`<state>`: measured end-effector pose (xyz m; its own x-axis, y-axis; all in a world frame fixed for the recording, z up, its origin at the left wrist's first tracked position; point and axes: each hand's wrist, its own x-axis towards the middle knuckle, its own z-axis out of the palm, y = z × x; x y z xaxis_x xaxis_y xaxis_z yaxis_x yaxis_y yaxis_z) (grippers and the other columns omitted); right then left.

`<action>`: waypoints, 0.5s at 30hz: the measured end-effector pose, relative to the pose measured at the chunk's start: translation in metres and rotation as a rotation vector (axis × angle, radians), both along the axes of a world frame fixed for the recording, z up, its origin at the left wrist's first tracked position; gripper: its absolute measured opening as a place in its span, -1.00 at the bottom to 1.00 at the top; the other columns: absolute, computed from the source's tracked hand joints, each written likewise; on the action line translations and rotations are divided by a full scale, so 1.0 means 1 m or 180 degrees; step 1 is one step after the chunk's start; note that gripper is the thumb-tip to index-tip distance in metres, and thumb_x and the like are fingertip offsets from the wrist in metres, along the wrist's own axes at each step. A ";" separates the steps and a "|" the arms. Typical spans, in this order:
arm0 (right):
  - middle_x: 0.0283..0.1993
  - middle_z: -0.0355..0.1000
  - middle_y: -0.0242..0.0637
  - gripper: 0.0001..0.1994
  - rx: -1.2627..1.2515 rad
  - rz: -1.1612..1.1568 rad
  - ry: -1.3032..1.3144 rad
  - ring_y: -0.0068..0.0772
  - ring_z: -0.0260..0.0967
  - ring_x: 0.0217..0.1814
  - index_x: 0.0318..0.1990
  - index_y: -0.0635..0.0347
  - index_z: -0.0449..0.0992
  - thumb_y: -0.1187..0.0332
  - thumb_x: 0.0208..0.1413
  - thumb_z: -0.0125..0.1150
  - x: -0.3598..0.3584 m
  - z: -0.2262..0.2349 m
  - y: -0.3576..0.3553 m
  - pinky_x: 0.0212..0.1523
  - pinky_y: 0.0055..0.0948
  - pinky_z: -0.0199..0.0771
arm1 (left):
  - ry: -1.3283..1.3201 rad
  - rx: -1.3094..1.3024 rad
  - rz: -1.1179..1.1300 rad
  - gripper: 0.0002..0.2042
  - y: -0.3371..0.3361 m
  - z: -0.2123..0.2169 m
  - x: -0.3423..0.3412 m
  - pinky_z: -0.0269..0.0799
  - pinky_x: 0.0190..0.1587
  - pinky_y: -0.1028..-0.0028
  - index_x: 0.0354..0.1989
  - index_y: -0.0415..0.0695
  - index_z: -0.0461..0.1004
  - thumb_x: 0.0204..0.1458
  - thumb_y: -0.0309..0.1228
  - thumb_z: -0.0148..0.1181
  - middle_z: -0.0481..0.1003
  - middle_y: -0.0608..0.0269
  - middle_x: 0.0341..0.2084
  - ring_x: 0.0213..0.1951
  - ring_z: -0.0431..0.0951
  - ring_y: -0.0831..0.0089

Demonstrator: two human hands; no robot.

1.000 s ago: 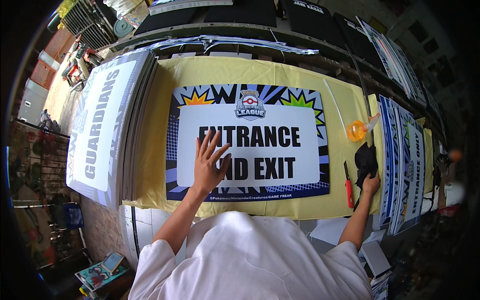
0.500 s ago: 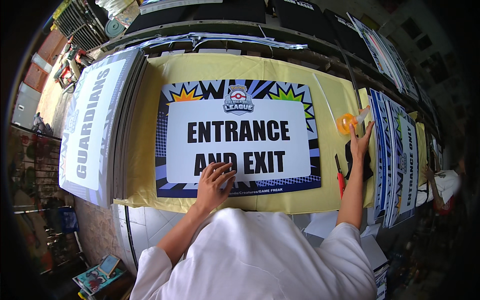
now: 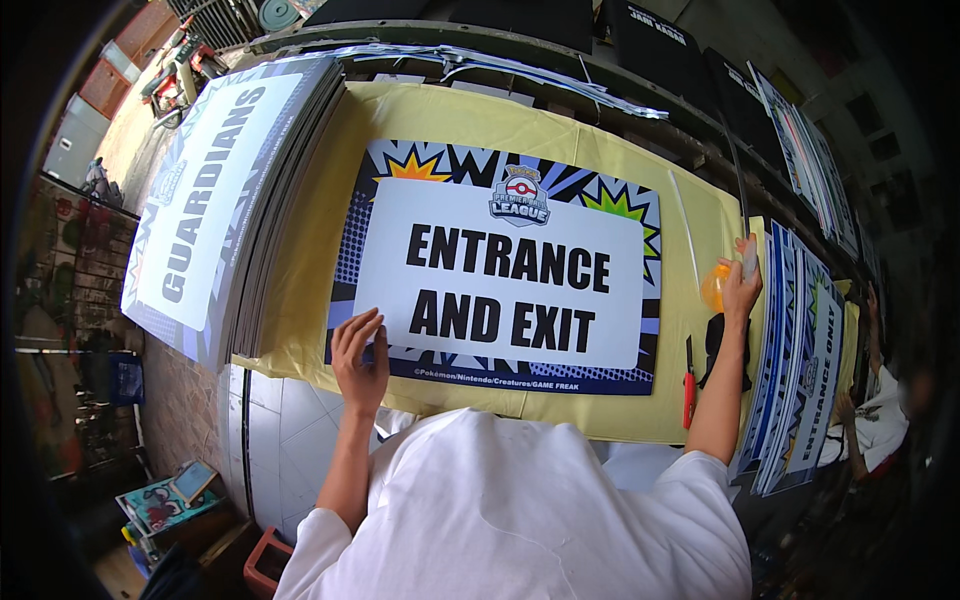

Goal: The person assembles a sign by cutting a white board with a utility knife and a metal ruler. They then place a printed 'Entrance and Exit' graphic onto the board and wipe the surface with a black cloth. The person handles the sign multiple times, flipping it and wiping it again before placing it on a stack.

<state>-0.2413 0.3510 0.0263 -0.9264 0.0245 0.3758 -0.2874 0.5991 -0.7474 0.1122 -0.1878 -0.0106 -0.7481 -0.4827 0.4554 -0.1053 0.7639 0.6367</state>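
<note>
Right fingers [image 3: 735,281] now apparently around orange bottle [image 3: 713,288]

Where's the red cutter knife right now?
In the head view, the red cutter knife lies at right on the yellow cloth, between the printed sign and the crumpled black bundle.

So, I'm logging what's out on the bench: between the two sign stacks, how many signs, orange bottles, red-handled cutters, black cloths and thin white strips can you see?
Sign: 1
Orange bottle: 1
Red-handled cutter: 1
Black cloth: 1
Thin white strip: 1
Total: 5
</note>
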 end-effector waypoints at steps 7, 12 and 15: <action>0.03 0.56 -0.04 -0.50 -0.0069 0.1182 -0.1867 -0.33 0.66 -0.29 0.38 0.25 0.41 0.49 0.28 -0.05 0.102 0.059 -0.103 -0.32 -0.42 0.64 | 0.0086 0.0127 0.0811 -0.80 -0.041 -0.013 0.013 0.48 0.13 0.29 -0.04 -0.20 0.66 0.20 -0.61 0.25 0.66 0.14 -0.07 0.02 0.60 0.21; -0.24 0.59 -0.12 -0.62 0.0449 0.2129 -0.2316 -0.41 0.58 -0.46 0.20 0.34 0.55 0.49 0.25 0.09 0.143 0.067 -0.179 -0.38 -0.43 0.62 | 0.0065 0.0049 0.0794 -0.81 -0.042 -0.008 0.010 0.46 0.14 0.28 -0.03 -0.20 0.66 0.20 -0.60 0.26 0.66 0.13 -0.07 0.03 0.60 0.20; -0.32 0.61 -0.18 -0.64 0.0399 0.2754 -0.2676 -0.42 0.60 -0.47 0.13 0.32 0.60 0.44 0.22 0.12 0.173 0.066 -0.207 -0.35 -0.42 0.63 | 0.0082 0.0090 0.0771 -0.80 -0.047 -0.010 0.010 0.46 0.15 0.27 -0.02 -0.21 0.65 0.21 -0.59 0.26 0.66 0.13 -0.06 0.03 0.60 0.19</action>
<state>-0.0686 0.1443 0.0919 -0.5745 -0.7167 -0.3954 -0.0815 0.5307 -0.8436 0.1226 -0.2351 -0.0201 -0.5973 -0.6595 0.4565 -0.2668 0.7001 0.6623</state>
